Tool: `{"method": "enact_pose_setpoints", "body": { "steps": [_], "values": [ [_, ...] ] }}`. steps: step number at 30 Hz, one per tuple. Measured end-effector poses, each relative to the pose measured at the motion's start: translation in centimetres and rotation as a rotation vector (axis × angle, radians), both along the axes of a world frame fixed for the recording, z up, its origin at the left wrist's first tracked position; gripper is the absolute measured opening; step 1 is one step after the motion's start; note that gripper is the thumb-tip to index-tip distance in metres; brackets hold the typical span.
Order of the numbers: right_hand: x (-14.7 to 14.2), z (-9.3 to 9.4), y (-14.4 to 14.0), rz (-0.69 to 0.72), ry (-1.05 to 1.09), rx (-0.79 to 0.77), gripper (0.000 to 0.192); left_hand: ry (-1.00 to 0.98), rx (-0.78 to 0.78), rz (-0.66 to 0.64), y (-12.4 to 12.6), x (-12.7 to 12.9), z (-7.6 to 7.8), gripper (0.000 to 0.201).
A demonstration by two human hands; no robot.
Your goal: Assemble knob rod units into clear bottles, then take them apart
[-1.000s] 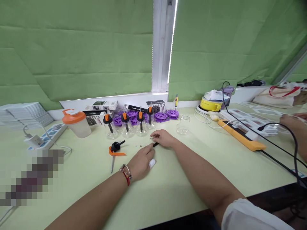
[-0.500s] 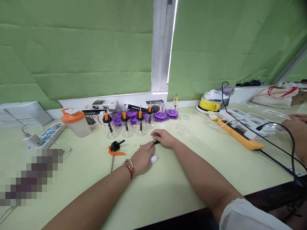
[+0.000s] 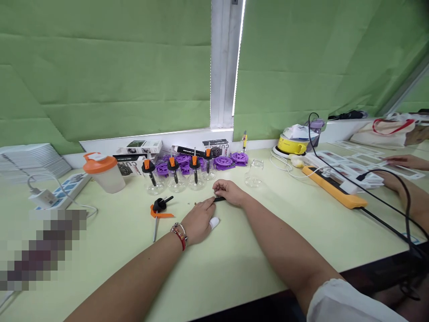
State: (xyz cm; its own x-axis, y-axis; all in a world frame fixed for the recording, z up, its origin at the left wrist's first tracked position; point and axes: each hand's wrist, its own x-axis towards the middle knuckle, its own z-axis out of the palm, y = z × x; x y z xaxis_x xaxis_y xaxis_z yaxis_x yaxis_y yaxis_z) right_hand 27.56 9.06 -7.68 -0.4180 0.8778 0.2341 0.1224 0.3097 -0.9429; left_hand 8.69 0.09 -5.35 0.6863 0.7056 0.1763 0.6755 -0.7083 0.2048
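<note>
My left hand (image 3: 199, 222) lies low over the table, a white cover on its thumb, its fingertips pressed against one end of a slim black piece (image 3: 220, 199). Right beside those fingertips, my right hand (image 3: 230, 193) is closed in a pinch over the same piece; a tiny shiny bit shows at its fingers, too small to name. To the left lies a black and orange dispenser top (image 3: 161, 205) with a thin tube. Behind my hands stand several glass bottles (image 3: 176, 181) with black and orange tops. An open glass bottle (image 3: 254, 175) stands to the right.
Purple reel-like parts (image 3: 223, 163) and boxes (image 3: 144, 146) line the wall. A shaker cup (image 3: 109, 174) and white power strip (image 3: 72, 188) are left. At right are a yellow pot (image 3: 293, 146), an orange power strip (image 3: 335, 190), cables, and another person's hand (image 3: 404, 162) over white frames.
My hands stay nearly in place, with the right fingers shifting slightly on the small piece. At right, the other person's hand has reached further in over the white frames.
</note>
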Motion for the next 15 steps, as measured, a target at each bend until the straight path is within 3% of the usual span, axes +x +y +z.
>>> {"method": "enact_pose_setpoints", "body": {
  "steps": [15],
  "values": [
    [-0.06,0.14,-0.03,-0.056,0.045,-0.019,0.021,0.002,0.007,0.002,0.03,-0.08,-0.11,0.035]
  ]
}}
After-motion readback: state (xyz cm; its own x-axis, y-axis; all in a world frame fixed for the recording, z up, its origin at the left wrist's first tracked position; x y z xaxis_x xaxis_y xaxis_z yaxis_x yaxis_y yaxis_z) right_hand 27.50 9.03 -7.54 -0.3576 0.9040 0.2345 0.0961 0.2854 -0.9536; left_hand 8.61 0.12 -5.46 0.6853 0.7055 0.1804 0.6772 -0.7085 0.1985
